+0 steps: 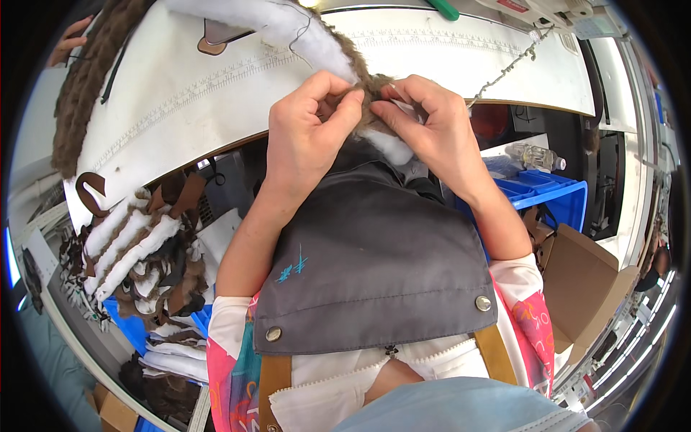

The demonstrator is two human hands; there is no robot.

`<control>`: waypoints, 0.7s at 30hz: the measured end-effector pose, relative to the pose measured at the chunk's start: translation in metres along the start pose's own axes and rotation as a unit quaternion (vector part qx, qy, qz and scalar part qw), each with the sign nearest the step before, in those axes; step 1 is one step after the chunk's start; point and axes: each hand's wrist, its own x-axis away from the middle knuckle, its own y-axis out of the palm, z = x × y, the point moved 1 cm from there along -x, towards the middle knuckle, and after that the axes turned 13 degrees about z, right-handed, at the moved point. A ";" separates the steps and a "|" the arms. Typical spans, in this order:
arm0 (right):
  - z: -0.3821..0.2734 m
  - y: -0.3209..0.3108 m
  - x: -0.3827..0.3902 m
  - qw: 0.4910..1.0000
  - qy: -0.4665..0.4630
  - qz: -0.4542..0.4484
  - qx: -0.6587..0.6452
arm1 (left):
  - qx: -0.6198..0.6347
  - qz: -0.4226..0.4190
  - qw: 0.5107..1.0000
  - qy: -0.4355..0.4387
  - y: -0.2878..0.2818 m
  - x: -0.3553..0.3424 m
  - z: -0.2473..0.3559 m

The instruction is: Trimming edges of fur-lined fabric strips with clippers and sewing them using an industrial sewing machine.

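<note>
Brown fur (371,97) with white backing or padding (266,29) runs in a long strip from the top of the worktable down over its front edge. My left hand (313,122) pinches the strip, thumb and forefinger together. Close to its right, my right hand (425,126) also pinches the fur, thumb against forefinger. A small pale piece shows among the right fingers; I cannot make out what it is. The end of the strip hangs just below both hands, above my dark grey apron (374,237).
White worktable (173,108) with printed rulers, brown fur lengths (86,86), a phone (224,32) and green tool (443,7). Fur strips pile (137,252) at lower left; blue crate (547,187), clear bottle (533,155), cardboard box (579,288) at right. Another person's hand (68,39) shows top left.
</note>
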 end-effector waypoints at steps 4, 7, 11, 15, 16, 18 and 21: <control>0.005 -0.003 -0.004 0.994 0.032 -0.041 -0.097 | 0.012 -0.009 1.000 -0.012 -0.002 -0.003 0.000; 0.011 -0.006 -0.004 0.988 -0.003 -0.075 -0.134 | 0.016 0.011 1.000 -0.018 -0.001 -0.002 0.001; 0.011 -0.009 -0.004 0.985 0.013 -0.104 -0.134 | 0.006 0.019 1.000 -0.020 -0.001 0.000 0.000; 0.020 -0.009 -0.004 0.981 0.078 -0.115 -0.139 | 0.011 0.002 1.000 -0.004 -0.001 0.000 0.000; 0.014 -0.013 -0.005 0.980 0.079 -0.115 -0.139 | 0.008 0.003 1.000 0.000 -0.001 0.000 0.001; 0.001 -0.027 -0.008 0.956 0.211 -0.041 -0.198 | -0.002 0.004 1.000 0.005 -0.001 0.000 0.000; -0.017 -0.042 0.001 0.856 0.274 -0.201 -0.389 | -0.011 0.001 1.000 0.014 0.000 -0.001 0.003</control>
